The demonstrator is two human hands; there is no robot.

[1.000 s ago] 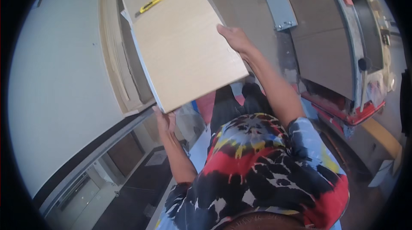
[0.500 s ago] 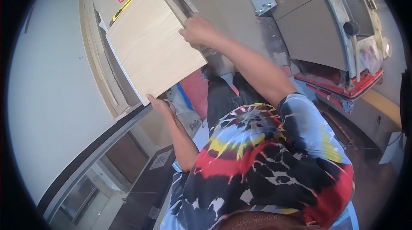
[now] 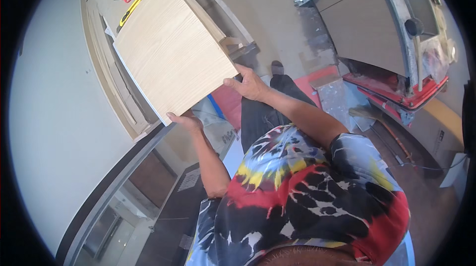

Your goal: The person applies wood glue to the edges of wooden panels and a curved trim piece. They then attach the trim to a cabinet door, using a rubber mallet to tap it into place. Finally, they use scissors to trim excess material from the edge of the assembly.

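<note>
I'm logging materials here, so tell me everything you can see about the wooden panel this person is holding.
The wooden panel is a flat, roughly rectangular board of pale, light-grained wood or veneer with a thin whitish edge along its lower left side. It is held tilted over a workbench. The left hand supports its bottom corner from beneath, and the right hand grips its right corner. Its surface looks clean and unmarked.

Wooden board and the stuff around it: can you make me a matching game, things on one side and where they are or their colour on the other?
Things:
1. wooden board
2. left hand
3. right hand
4. utility knife

Places and colours:
A. yellow and black, lying on the bench beyond the board
B. grips the board's right corner
C. pale, with fine grain, held up in both hands
D. under the board's near bottom corner

Pairs: 1-C, 2-D, 3-B, 4-A
</note>
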